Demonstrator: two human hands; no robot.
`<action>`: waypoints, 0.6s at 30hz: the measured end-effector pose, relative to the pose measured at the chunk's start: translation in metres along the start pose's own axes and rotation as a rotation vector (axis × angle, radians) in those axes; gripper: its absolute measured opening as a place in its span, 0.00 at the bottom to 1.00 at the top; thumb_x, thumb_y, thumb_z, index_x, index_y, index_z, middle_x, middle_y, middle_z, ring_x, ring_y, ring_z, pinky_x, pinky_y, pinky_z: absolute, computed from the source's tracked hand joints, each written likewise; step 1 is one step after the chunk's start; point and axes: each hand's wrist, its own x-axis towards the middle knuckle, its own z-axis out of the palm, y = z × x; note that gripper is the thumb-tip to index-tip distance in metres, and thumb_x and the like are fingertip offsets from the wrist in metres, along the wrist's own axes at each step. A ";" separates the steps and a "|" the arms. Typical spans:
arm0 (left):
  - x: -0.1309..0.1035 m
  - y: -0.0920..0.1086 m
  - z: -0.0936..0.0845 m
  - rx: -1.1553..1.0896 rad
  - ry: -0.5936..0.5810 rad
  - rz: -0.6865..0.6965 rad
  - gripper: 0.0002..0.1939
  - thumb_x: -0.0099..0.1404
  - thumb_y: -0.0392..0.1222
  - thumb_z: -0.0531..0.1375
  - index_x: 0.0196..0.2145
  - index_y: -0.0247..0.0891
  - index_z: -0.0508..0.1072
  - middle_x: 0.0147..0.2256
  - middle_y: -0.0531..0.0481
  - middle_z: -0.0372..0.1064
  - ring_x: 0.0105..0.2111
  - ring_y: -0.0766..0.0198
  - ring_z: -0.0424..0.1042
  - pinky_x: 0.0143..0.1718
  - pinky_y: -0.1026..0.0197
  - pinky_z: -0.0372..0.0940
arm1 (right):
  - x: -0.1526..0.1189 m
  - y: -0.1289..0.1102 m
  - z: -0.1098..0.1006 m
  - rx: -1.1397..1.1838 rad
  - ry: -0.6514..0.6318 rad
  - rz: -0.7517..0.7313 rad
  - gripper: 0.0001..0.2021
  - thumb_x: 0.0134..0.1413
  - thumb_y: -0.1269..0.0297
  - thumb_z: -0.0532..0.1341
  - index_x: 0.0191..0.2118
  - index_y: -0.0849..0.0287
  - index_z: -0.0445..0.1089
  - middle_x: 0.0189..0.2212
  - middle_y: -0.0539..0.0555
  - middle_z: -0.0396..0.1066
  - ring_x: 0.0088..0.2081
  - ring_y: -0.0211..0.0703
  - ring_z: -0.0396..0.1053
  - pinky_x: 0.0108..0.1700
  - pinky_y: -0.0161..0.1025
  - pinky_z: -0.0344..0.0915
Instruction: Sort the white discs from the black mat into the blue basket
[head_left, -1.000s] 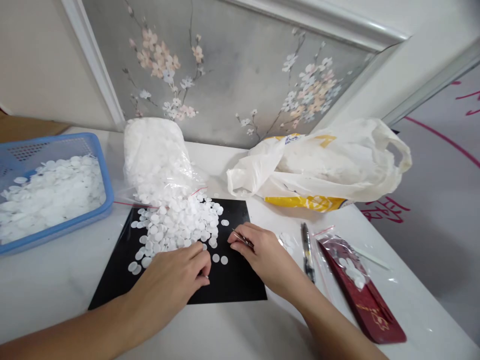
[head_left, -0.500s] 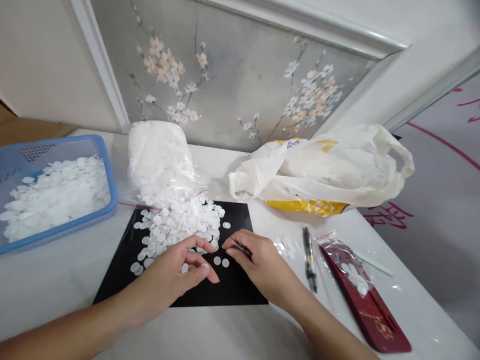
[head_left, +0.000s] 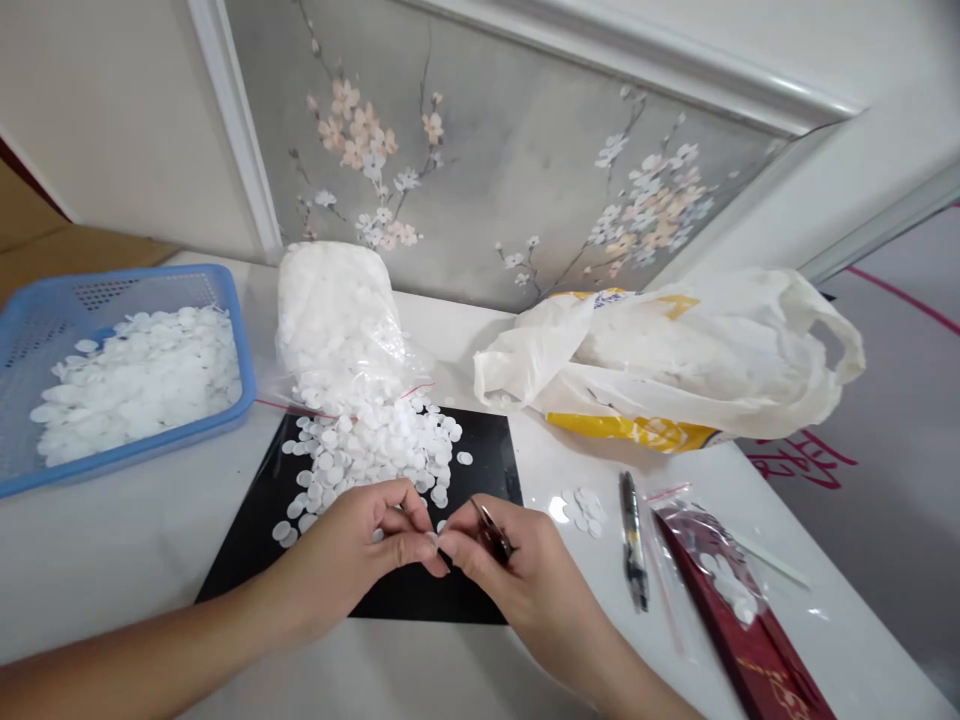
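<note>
My left hand (head_left: 375, 545) is closed in a pinch over the black mat (head_left: 409, 598), with a small white disc (head_left: 432, 538) at its fingertips. Close against it is my right hand (head_left: 506, 560), closed around a slim dark metal tool (head_left: 495, 535). This tool has two narrow arms, and its dark tip reaches the left fingertips; whether it is tweezers or small scissors I cannot tell. Just beyond my hands, a heap of thin white discs (head_left: 367, 440) covers the back of the mat, spilling from a clear plastic bag (head_left: 337, 310).
A blue basket (head_left: 247, 370) of white discs stands at the left. A white and yellow carrier bag (head_left: 675, 370) lies at the back right. Right of the mat are a few loose discs (head_left: 583, 512), a pen (head_left: 633, 540), and a dark red case (head_left: 765, 650) under a small zip bag.
My hands have come together, and the tool's tip now meets the left fingertips. The left fingers, apart before, have closed on a disc. The view has shifted slightly.
</note>
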 end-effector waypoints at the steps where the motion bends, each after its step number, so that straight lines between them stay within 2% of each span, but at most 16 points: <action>1: 0.000 -0.001 0.000 -0.020 -0.002 0.012 0.10 0.62 0.46 0.62 0.28 0.40 0.66 0.29 0.53 0.79 0.35 0.62 0.74 0.39 0.62 0.60 | -0.001 -0.001 0.001 0.056 -0.027 0.025 0.12 0.56 0.58 0.60 0.26 0.59 0.69 0.22 0.49 0.68 0.23 0.35 0.54 0.26 0.34 0.51; 3: 0.001 -0.001 0.000 -0.044 -0.006 0.009 0.11 0.61 0.46 0.63 0.28 0.40 0.66 0.28 0.53 0.79 0.27 0.66 0.71 0.31 0.64 0.58 | -0.001 -0.002 0.002 0.182 -0.059 0.076 0.13 0.54 0.56 0.62 0.26 0.59 0.68 0.21 0.48 0.67 0.23 0.34 0.54 0.26 0.34 0.51; 5: 0.002 -0.002 0.000 -0.083 -0.018 -0.007 0.12 0.61 0.49 0.63 0.29 0.40 0.65 0.27 0.53 0.78 0.17 0.72 0.58 0.21 0.67 0.49 | -0.001 -0.002 0.002 0.288 -0.065 0.116 0.15 0.51 0.53 0.64 0.25 0.59 0.66 0.20 0.47 0.64 0.22 0.33 0.51 0.24 0.33 0.49; 7: 0.003 -0.003 0.000 -0.146 -0.034 -0.015 0.14 0.62 0.52 0.62 0.32 0.39 0.66 0.25 0.53 0.77 0.14 0.75 0.44 0.18 0.66 0.40 | -0.001 -0.001 0.002 0.372 -0.068 0.150 0.17 0.49 0.50 0.66 0.25 0.59 0.65 0.19 0.45 0.61 0.20 0.31 0.48 0.22 0.33 0.44; 8: 0.004 -0.004 0.000 -0.179 -0.037 -0.011 0.15 0.62 0.53 0.61 0.34 0.39 0.67 0.25 0.52 0.77 0.14 0.75 0.42 0.18 0.66 0.38 | -0.001 -0.001 0.002 0.414 -0.070 0.168 0.18 0.49 0.49 0.66 0.25 0.59 0.65 0.19 0.45 0.61 0.19 0.29 0.46 0.21 0.33 0.42; 13: 0.003 -0.006 0.001 -0.293 -0.014 -0.004 0.21 0.67 0.58 0.55 0.38 0.36 0.71 0.28 0.47 0.77 0.15 0.75 0.42 0.18 0.64 0.37 | -0.001 0.001 0.004 0.569 -0.054 0.225 0.20 0.46 0.47 0.68 0.26 0.59 0.64 0.18 0.44 0.61 0.16 0.27 0.42 0.19 0.33 0.38; 15: 0.003 -0.006 0.003 -0.313 -0.011 -0.010 0.22 0.67 0.59 0.55 0.38 0.35 0.71 0.27 0.47 0.76 0.15 0.75 0.42 0.18 0.64 0.36 | -0.001 0.002 0.005 0.552 -0.037 0.216 0.20 0.46 0.47 0.68 0.26 0.58 0.64 0.18 0.44 0.61 0.16 0.28 0.43 0.19 0.33 0.40; 18: 0.001 -0.003 0.004 -0.271 -0.019 -0.016 0.17 0.64 0.55 0.60 0.33 0.36 0.69 0.26 0.50 0.75 0.16 0.76 0.44 0.18 0.65 0.38 | 0.000 0.004 0.005 0.414 -0.017 0.141 0.18 0.49 0.49 0.66 0.24 0.58 0.64 0.19 0.45 0.63 0.19 0.31 0.49 0.21 0.33 0.46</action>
